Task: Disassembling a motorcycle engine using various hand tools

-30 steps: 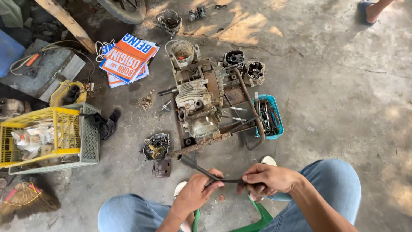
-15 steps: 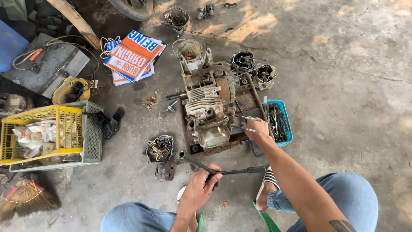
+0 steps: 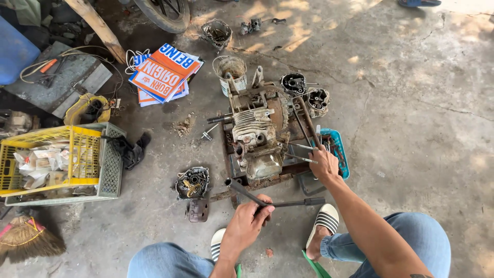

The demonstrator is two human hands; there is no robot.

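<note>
A dirty small engine block (image 3: 257,134) sits on a rusty metal frame (image 3: 303,121) on the concrete floor. My left hand (image 3: 249,219) grips a long dark socket wrench (image 3: 288,203) near its bend, held low in front of the engine. My right hand (image 3: 324,163) reaches forward to the edge of a blue tray (image 3: 339,149) of tools beside the frame, fingers curled over the tray; whether it holds anything is hidden. My knees in blue jeans and a striped sandal (image 3: 323,222) show at the bottom.
Loose engine parts lie around: a cover (image 3: 192,183), two cylinder heads (image 3: 306,91), a tin can (image 3: 231,72). A yellow crate (image 3: 49,159) in a grey basket stands left, beside a broom (image 3: 25,239). Orange and blue printed sheets (image 3: 162,74) lie at the back, near a tyre (image 3: 162,15).
My right hand let go of the wrench and reached forward to the blue tray. My left hand keeps the wrench. The view has moved closer to the engine.
</note>
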